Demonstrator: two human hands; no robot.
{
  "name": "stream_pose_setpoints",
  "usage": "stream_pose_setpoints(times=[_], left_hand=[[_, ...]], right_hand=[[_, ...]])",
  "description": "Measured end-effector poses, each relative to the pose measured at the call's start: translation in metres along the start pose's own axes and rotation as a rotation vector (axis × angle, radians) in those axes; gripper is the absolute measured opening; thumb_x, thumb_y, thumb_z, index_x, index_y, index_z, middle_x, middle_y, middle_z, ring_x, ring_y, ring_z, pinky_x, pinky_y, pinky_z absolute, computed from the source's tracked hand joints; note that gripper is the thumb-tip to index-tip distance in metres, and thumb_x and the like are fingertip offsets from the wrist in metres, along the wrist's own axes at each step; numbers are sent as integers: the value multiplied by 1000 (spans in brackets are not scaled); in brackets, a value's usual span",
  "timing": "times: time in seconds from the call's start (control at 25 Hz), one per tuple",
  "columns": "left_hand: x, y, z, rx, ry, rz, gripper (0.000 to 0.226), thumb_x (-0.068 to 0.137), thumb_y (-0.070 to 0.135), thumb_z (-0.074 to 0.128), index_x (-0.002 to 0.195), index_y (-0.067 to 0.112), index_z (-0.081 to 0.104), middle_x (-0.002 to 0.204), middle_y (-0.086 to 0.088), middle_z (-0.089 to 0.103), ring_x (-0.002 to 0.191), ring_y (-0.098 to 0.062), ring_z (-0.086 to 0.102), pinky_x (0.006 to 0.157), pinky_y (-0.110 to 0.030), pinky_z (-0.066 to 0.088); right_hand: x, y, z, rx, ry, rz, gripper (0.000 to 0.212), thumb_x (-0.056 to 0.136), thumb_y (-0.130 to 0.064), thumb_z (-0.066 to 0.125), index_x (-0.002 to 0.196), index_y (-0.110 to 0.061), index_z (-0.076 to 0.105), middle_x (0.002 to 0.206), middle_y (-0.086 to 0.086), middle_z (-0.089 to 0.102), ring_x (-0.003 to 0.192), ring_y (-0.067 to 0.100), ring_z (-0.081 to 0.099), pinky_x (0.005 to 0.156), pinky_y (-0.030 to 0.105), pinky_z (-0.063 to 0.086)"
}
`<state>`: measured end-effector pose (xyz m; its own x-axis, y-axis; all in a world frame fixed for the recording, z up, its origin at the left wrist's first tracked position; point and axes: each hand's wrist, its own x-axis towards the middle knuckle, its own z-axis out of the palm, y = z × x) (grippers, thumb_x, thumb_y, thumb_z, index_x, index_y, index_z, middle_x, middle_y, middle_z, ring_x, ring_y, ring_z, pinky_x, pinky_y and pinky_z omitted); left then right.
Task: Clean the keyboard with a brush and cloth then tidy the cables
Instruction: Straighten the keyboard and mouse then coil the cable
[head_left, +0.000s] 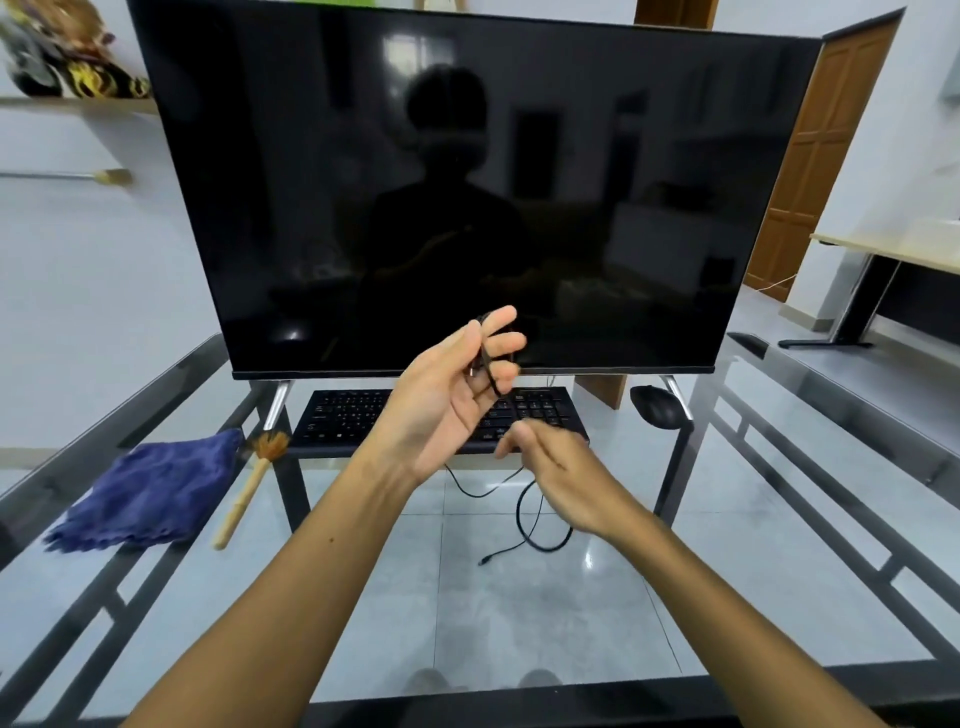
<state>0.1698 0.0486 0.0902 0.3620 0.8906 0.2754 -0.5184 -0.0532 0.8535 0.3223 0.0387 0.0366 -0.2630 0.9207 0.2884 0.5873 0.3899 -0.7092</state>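
Observation:
A black keyboard (353, 415) lies under the front edge of a large dark monitor (467, 197). My left hand (447, 405) is raised in front of it, palm up, with a thin black cable (524, 525) looped around its fingers. My right hand (561, 473) is lower and to the right, fingers pinched on the same cable. The rest of the cable hangs in a loop, its plug end dangling free. A blue cloth (150, 493) and a wooden-handled brush (254, 478) rest on the glass table at the left.
The glass table (779, 467) has a dark metal frame beneath it. A black mouse (657, 405) sits right of the keyboard beside a monitor leg. A second desk (893, 254) and a wooden door (815, 156) are at the far right.

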Motion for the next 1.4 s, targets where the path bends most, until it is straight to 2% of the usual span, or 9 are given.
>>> stream_pose_setpoints(times=[0.12,0.28,0.36,0.4,0.44,0.72,0.92,1.12,1.4], left_hand=[[-3,-9,-6,721,110,170,37,104,24,39,138,16,49,107,13,71,96,-6,72,83,-18,56],[-10,-14,-23,1337,32,224,31,103,27,39,109,8,62,76,0,70,70,-11,68,66,-28,53],[-12,-8,-25,1248,-43,85,37,103,24,39,93,-2,61,61,-4,55,60,-1,65,53,-16,40],[-13,-6,-26,1112,-79,-4,39,104,22,38,90,-4,64,55,-3,44,93,-2,38,50,-14,33],[-16,-2,-26,914,-110,-94,39,104,20,37,93,-1,68,52,1,35,55,1,21,49,-15,28],[-22,12,-27,-414,-276,-226,40,94,25,50,121,-3,64,49,6,29,39,-6,22,44,-15,32],[-17,2,-19,320,117,52,31,103,22,37,128,12,53,79,8,72,59,-3,64,67,-15,54],[-26,-15,-38,1297,51,176,27,103,24,40,102,5,59,73,2,71,57,-11,63,65,-39,56],[-24,-13,-39,628,-9,-212,40,105,19,30,81,7,59,48,8,29,44,-8,25,49,-22,24]], right_hand=[[-5,-18,2,-116,-23,-45,50,95,-49,23,85,-25,66,63,-6,57,67,8,55,66,33,45],[5,-30,-16,-156,182,-58,59,94,-50,21,61,-16,58,60,3,63,63,19,59,67,43,50],[13,-28,-26,-110,258,-48,62,95,-46,23,63,-2,52,59,14,57,59,24,53,64,44,46],[16,-26,-30,-85,265,-37,61,96,-44,24,66,2,49,58,16,51,57,24,48,61,41,43],[17,-25,-33,-56,256,-27,59,97,-43,25,67,3,47,58,12,46,56,20,43,60,36,39],[12,-6,2,64,69,-15,36,98,-32,28,80,-13,52,71,1,47,66,16,44,67,35,38],[-5,-26,25,-161,-256,-40,36,96,-43,30,93,-14,51,86,9,60,77,26,58,73,47,51],[0,-44,-4,-242,-156,-111,29,96,-31,38,82,-15,58,71,-10,56,66,6,52,65,30,44],[15,-21,-10,-579,142,-250,16,93,-13,43,94,-18,58,103,-3,40,96,19,34,77,29,33]])
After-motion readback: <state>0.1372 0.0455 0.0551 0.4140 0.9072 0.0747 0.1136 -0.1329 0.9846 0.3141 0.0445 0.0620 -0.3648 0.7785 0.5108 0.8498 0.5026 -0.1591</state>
